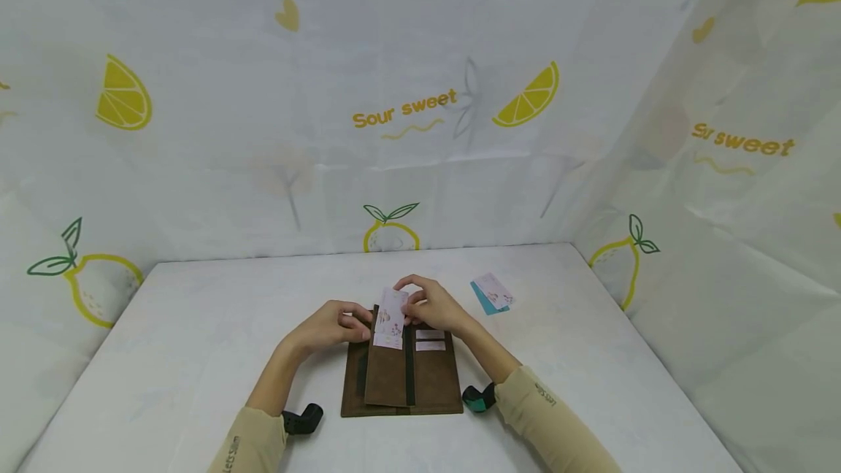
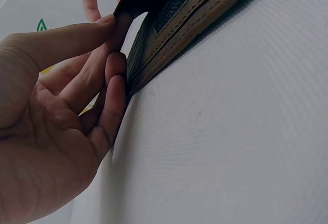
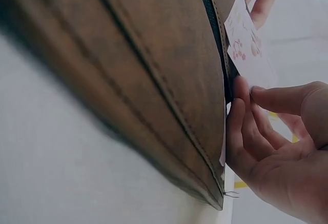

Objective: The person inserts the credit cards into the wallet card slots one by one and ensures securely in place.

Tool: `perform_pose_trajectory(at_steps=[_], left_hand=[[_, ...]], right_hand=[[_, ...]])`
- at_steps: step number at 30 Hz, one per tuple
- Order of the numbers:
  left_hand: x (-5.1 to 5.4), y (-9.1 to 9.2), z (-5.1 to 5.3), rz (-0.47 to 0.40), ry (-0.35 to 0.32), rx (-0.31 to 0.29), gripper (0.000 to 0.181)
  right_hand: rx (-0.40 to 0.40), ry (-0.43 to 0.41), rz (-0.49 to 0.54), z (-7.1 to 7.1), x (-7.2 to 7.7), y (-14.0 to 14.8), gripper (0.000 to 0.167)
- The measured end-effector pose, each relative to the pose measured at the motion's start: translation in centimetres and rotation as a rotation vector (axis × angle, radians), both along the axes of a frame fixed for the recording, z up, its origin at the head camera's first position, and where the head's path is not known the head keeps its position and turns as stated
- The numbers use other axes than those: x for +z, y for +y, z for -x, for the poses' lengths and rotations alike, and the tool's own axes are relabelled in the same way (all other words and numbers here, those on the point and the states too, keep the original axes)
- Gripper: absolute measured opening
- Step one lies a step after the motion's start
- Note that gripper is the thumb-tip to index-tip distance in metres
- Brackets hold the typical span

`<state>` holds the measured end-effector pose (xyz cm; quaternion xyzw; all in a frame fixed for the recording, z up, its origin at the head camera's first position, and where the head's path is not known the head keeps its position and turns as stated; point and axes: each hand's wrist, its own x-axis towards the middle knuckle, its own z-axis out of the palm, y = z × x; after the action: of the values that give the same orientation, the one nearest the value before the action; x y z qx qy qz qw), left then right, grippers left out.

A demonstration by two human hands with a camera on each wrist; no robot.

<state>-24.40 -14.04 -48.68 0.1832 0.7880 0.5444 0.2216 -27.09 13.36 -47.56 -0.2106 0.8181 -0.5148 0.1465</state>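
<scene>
Working at six o'clock on the worktop (image 1: 197, 356), I have the wallet (image 1: 436, 382) open; my left grip (image 1: 333, 327) pinches its inner leaf (image 1: 386, 378) at ten; my right grip (image 1: 434, 305) pinches a card (image 1: 390, 314) at twelve, I judge mid-slide; next calls for steadying that leaf.

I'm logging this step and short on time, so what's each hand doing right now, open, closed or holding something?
Left hand: holding the edge of the brown wallet flap.
Right hand: pinching the pink printed card.
</scene>
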Motion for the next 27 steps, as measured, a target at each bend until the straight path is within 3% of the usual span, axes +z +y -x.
perform_pose_trajectory(at_steps=[6,14,21,27], left_hand=[[0.06,-0.02,-0.08,0.001,0.0,0.007,0.032],[0.01,0.01,-0.04,-0.002,0.0,0.01,0.03],[0.04,0.07,-0.08,0.004,0.004,0.008,0.03],[-0.01,-0.01,-0.11,0.005,0.008,0.005,0.03]], right_hand=[[-0.026,0.087,-0.04,-0.41,0.25,-0.36,0.037],[-0.001,0.143,-0.038,-0.36,0.45,-0.62,0.038],[-0.01,0.268,-0.111,-0.2,0.47,-0.93,0.035],[0.002,0.201,-0.086,-0.25,0.28,-1.0,0.037]])
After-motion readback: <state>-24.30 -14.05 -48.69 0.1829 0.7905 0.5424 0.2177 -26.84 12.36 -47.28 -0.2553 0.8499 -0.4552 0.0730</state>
